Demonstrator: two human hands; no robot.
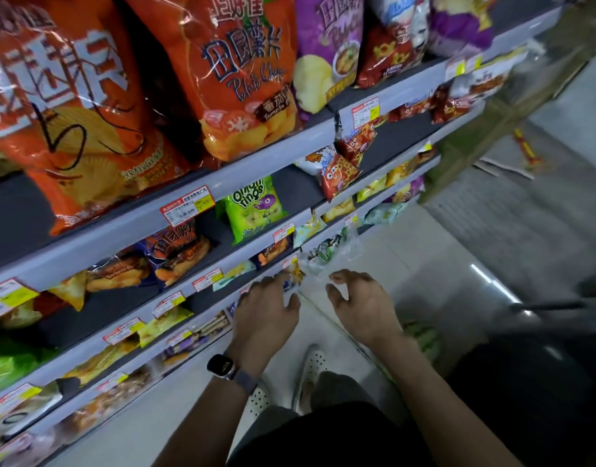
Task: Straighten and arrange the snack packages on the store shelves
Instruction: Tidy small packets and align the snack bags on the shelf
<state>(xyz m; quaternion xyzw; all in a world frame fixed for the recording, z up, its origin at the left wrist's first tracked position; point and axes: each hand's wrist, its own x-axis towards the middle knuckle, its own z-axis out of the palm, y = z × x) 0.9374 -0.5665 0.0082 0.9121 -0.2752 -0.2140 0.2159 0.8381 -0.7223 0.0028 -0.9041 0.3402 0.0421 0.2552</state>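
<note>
The top shelf [256, 170] is filled with large bags – a tomato potato chip bag [242, 79] among them. On the shelf below [246, 252], an onion rings bag [252, 207] is stood upright beside a dark blue chip bag [178, 251]. Lower down, the left hand [266, 315] is spread, its fingertips just beside a small orange packet [294, 274] at a shelf edge. The right hand [364, 306] is held loosely curled – nothing is gripped.

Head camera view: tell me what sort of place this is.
Most likely a shop's snack aisle: tiered grey metal shelves, red-and-yellow paper price tags along their front edges, and a large orange potato chip bag among many others.
</note>
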